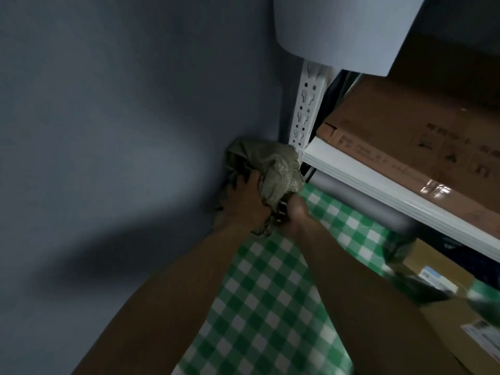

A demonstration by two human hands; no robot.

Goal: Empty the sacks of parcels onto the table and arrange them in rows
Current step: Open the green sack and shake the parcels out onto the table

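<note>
Our left hand (247,204) and right hand (296,215) both clutch the crumpled olive-green woven sack (273,169), bunched at the far corner of the green-checked bench (270,293) against the grey wall (108,131). We judge this keeps it clear of the brown cardboard parcels (443,320).

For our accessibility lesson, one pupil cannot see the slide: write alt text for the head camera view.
The left hand and right hand grip a crumpled olive sack at the far corner of a green-checked table, beside a grey wall. A white shelf with a cardboard box stands to the right.
</note>
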